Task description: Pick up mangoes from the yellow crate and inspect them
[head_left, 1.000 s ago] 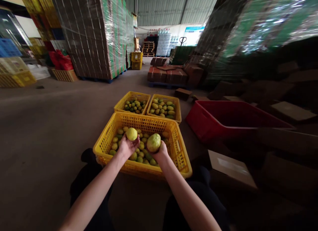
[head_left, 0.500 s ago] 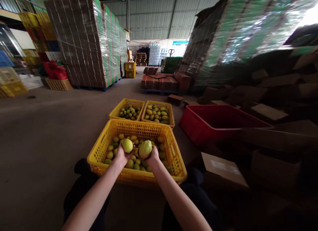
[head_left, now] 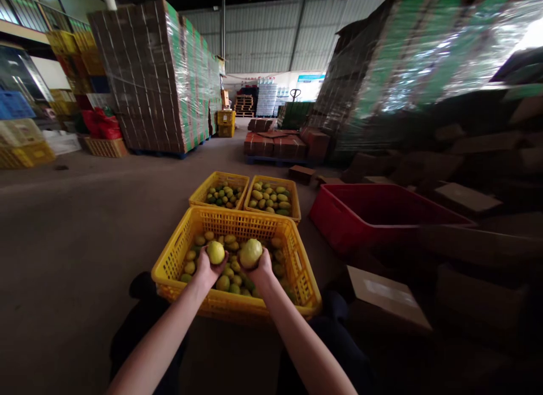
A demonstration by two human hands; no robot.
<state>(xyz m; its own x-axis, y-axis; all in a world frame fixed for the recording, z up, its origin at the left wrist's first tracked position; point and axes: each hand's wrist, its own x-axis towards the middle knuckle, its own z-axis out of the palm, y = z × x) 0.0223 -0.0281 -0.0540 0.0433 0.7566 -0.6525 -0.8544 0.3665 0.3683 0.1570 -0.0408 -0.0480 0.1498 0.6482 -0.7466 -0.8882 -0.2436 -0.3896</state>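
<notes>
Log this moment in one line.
left grip: holds smaller fruit | right grip: holds larger fruit | beneath: nearest yellow crate, more fruit inside

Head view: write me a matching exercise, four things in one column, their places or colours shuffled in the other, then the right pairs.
Things
1. Smaller fruit
2. Larger fruit
3. Large tub
4. Front crate

Places or colours
A. Yellow, below both hands
B. In the right hand
C. Red
D. In the left hand

Pairs: 1-D, 2-B, 3-C, 4-A
</notes>
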